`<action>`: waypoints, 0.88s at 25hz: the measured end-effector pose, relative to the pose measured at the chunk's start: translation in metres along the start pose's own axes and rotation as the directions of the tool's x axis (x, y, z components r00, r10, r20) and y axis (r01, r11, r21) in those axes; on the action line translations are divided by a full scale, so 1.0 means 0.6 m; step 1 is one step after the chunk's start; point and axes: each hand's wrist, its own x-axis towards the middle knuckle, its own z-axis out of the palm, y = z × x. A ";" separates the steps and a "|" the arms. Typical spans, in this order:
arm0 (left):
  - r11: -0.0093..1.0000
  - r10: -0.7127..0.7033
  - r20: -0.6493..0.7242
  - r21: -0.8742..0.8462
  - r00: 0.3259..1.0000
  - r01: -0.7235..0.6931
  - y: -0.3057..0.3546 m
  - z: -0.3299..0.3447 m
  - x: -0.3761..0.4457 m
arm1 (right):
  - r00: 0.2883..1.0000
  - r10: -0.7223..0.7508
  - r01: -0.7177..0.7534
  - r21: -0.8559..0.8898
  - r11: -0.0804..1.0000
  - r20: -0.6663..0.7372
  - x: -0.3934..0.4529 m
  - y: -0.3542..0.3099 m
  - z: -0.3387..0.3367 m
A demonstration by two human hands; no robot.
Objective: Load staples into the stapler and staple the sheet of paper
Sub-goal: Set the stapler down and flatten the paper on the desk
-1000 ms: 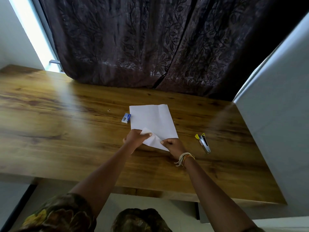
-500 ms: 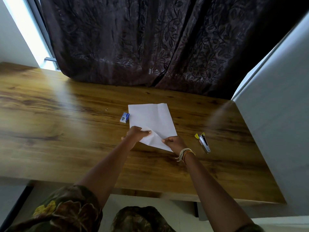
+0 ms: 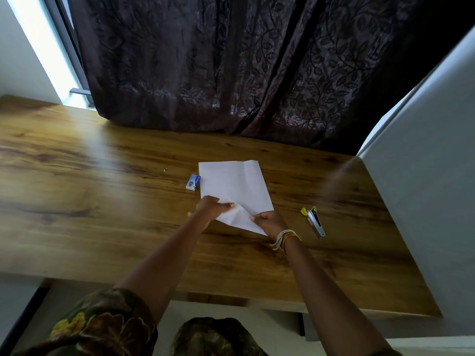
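Both hands' fingers pinching near edge of paper (image 3: 232,183) on tabletop (image 3: 102,201), left hand (image 3: 210,208), right hand (image 3: 267,222), staple box (image 3: 193,182) just left, stapler (image 3: 314,221) right

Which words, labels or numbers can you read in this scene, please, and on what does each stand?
None can be read.
Small staple box: blue and white print on its top, too small and blurred to read.
Stapler: no legible marking.
Sheet of paper: blank, only creases.

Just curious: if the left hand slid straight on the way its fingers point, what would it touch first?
Probably the right hand: the left hand points across the sheet of paper both grip, though depth is unclear.
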 end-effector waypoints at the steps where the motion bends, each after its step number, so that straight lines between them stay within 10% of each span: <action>1: 1.000 0.002 0.003 -0.011 1.000 -0.002 0.001 -0.001 -0.004 | 1.000 0.004 -0.004 0.004 1.000 0.007 -0.002 -0.001 -0.001; 22: 0.992 0.056 0.008 -0.113 0.998 -0.054 -0.004 -0.011 -0.050 | 0.997 -0.078 0.077 0.117 0.990 0.000 -0.030 0.014 -0.004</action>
